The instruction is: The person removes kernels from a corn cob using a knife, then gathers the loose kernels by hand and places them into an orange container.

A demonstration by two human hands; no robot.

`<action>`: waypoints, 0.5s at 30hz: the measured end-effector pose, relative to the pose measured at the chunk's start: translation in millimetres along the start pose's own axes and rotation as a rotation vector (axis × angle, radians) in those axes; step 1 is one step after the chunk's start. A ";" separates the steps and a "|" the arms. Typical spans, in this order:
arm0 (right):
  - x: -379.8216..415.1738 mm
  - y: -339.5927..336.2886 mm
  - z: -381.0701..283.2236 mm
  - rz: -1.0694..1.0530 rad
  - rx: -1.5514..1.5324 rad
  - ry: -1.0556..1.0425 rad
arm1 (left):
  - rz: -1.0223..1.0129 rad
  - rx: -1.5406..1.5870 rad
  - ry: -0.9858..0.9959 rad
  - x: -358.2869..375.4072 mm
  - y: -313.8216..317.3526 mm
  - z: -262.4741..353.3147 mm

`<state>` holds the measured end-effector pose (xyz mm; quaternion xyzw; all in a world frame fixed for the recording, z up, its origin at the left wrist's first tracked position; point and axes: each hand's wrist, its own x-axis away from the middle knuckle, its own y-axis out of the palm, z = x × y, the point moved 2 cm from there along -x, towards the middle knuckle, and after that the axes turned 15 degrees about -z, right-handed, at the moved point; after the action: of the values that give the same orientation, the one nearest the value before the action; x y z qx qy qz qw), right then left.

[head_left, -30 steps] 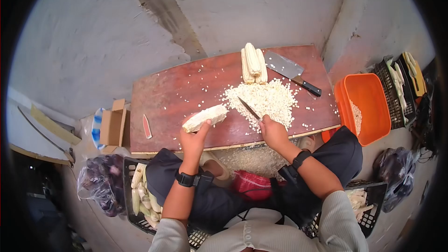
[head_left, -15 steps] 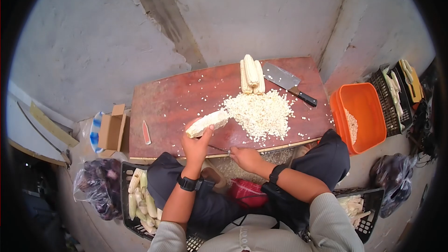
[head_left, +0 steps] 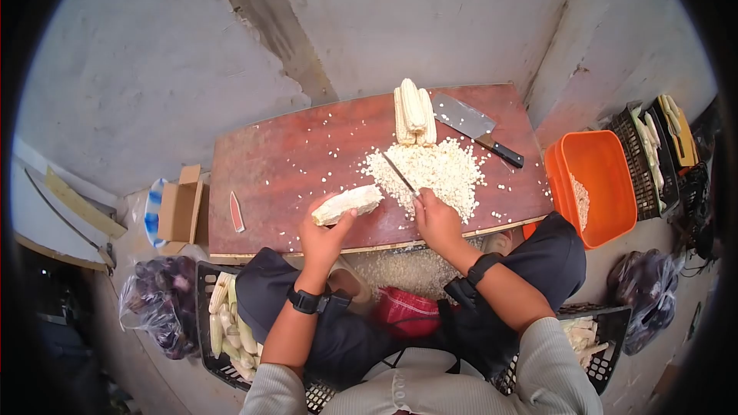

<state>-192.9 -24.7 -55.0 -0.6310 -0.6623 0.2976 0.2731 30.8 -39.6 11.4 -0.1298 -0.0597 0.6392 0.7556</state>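
Note:
My left hand (head_left: 324, 237) is closed round a pale corn cob (head_left: 347, 204), held above the front of the red-brown table (head_left: 269, 177). In my right hand (head_left: 438, 221) is a thin-bladed knife (head_left: 400, 171), its blade slanting up and left over a heap of white corn kernels (head_left: 442, 173). Blade and cob are apart. Behind the heap several whole corn ears (head_left: 413, 111) are stacked. A broad cleaver (head_left: 469, 121) with a black handle lies to their right.
An orange tub (head_left: 603, 177) with some kernels stands right of the table. Black crates with corn flank my legs, one a left crate (head_left: 211, 280). A small red-and-white piece (head_left: 237, 212) lies on the table's left end, near a cardboard box (head_left: 181, 211).
My right hand has moved up and right, lifting the knife from below the cob to over the kernel heap. My left hand still holds the cob, nearly in place.

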 end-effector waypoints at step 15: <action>40.9 -41.0 -34.2 -0.077 -0.020 -0.155 | -0.281 -0.404 -0.056 -7.7 34.3 2.9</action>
<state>-197.5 16.7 -2.2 -0.5829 -0.7082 0.3280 0.2260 -3.9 -41.7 5.4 -0.2510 -0.2248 0.5061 0.7939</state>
